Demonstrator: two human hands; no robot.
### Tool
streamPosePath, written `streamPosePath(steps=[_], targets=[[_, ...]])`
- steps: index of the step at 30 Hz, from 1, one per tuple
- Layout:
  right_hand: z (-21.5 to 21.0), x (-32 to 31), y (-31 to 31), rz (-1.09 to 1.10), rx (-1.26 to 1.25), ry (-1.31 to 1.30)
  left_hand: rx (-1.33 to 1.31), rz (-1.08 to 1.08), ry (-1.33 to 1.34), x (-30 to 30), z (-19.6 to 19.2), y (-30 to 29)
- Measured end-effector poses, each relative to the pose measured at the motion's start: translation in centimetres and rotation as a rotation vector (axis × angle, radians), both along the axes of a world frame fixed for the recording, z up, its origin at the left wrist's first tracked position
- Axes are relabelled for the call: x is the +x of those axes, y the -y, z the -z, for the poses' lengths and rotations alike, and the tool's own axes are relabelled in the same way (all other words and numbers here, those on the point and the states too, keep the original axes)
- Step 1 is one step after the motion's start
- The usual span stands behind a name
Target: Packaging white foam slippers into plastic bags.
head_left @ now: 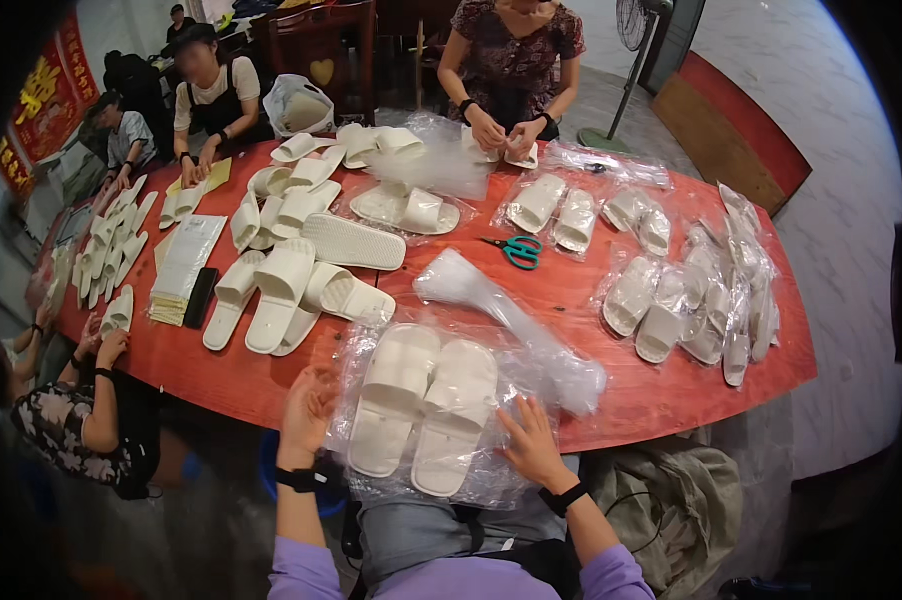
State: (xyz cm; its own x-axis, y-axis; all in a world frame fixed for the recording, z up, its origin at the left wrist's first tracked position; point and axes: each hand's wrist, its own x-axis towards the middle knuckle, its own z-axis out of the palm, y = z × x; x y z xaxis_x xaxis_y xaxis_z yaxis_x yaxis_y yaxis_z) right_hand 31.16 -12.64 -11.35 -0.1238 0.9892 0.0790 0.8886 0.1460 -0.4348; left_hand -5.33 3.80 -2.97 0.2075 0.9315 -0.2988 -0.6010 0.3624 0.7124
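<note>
Bagged slippers (pixel 398 368) between left grip (pixel 308 412), hold unclear, and right grip (pixel 532 443), splayed; plastic bags (pixel 512 316), then scissors (pixel 520 241), at one o'clock

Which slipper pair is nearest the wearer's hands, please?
The bagged pair, directly between the left hand and right hand; all other slippers lie farther away.

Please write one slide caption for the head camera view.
Left hand and right hand flank paired white slippers in a clear plastic bag at a red table.
</note>
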Motion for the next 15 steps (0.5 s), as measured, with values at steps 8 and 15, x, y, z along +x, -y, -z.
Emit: streamPosePath(steps=[8,15], targets=[[-6.6,0.0,-0.8,0.033,-0.091,0.024,1.223,0.608,-1.158,5.2,2.2,3.7],[-3.2,-0.9,-2.3,-0.061,-0.007,0.118,0.977,0.349,-1.529,11.7,6.7,4.9]])
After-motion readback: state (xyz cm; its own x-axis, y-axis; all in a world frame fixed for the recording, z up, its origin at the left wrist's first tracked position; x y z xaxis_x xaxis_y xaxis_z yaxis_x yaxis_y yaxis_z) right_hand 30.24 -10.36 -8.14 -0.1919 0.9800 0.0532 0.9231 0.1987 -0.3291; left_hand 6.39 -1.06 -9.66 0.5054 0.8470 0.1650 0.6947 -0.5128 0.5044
